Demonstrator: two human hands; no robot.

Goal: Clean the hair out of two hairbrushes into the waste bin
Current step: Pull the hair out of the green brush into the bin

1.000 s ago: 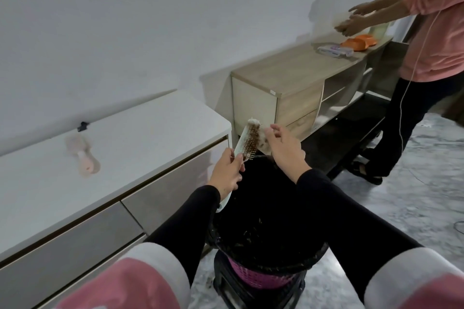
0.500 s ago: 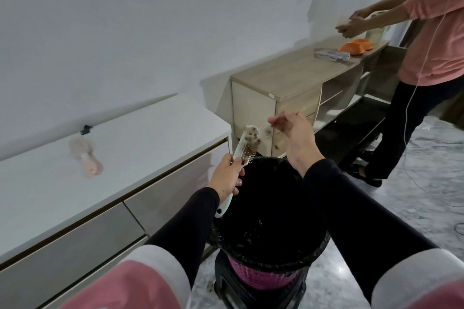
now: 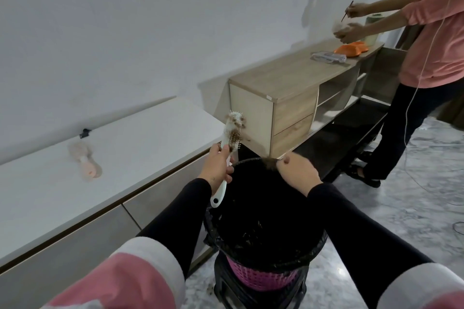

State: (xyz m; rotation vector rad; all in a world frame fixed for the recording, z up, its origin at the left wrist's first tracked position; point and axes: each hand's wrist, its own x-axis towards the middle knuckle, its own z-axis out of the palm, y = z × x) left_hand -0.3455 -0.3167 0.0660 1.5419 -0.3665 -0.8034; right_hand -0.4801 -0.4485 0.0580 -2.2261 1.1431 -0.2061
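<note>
My left hand (image 3: 218, 167) grips the handle of a white hairbrush (image 3: 232, 133) with brown hair caught in its bristles, its head tilted up past the far left rim of the waste bin. A pink basket with a black liner forms the waste bin (image 3: 263, 276), standing right below my arms. My right hand (image 3: 298, 172) hovers over the bin's far rim, pinching a tuft of brown hair (image 3: 270, 163). A second, pink hairbrush (image 3: 85, 159) with hair in it lies on the white cabinet (image 3: 130, 148) to the left.
A wooden low cabinet (image 3: 288, 83) stands beyond the bin, with orange items (image 3: 351, 48) and a clear packet (image 3: 327, 57) on top. Another person (image 3: 431, 57) in a pink top stands at the right, working over it. A cable (image 3: 426, 183) lies on the marble floor.
My right hand has come down from beside the brush head to the bin's rim with a tuft of hair. The white brush has stayed in my left hand, slightly raised.
</note>
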